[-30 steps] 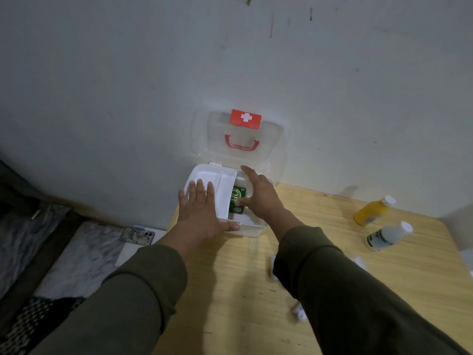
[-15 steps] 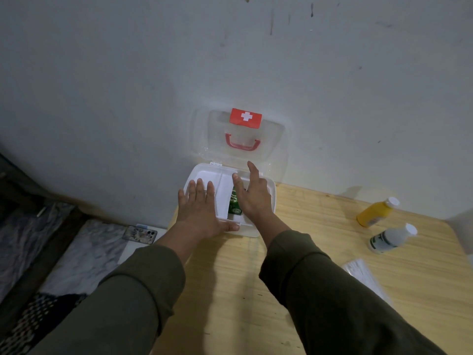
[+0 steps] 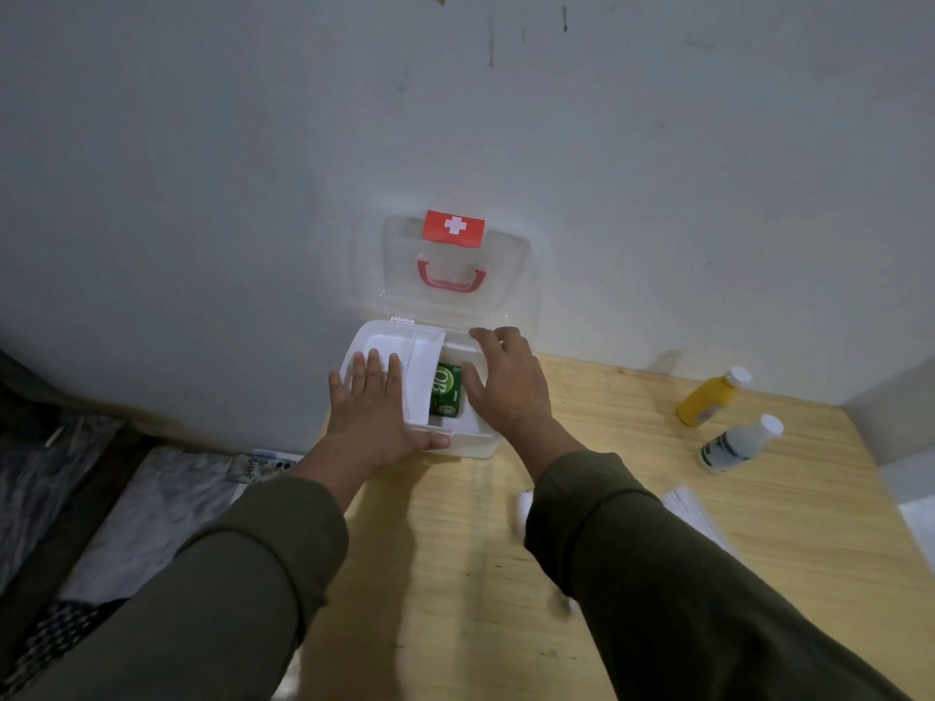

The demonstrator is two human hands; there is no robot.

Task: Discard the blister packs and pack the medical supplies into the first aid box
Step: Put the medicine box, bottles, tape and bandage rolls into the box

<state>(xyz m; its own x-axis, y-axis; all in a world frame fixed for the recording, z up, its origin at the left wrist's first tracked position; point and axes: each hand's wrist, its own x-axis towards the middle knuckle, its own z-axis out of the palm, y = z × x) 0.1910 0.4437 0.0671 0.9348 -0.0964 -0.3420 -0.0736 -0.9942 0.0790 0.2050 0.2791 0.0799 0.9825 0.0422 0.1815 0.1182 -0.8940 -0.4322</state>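
The white first aid box [image 3: 478,445] stands open at the table's far left corner, its clear lid [image 3: 448,268] with a red cross and red handle leaning on the wall. A white inner tray [image 3: 422,382] covers the box's left half. Beside it inside lies a green packet [image 3: 446,396]. My left hand [image 3: 377,414] rests flat on the tray, thumb along the front rim. My right hand [image 3: 508,384] lies over the box's right side, fingers spread and slightly bent over the back rim. A yellow bottle [image 3: 708,399] and a white bottle [image 3: 738,444] lie at the right.
The wooden table [image 3: 455,574] meets the grey wall behind the box. A white paper packet [image 3: 690,513] and a small white item [image 3: 523,505] lie near my right sleeve. Left of the table, lower down, are patterned bedding and a phone [image 3: 263,465].
My right hand has left the green packet and shifted right, to the box's right side and back rim. My left hand has stayed on the tray.
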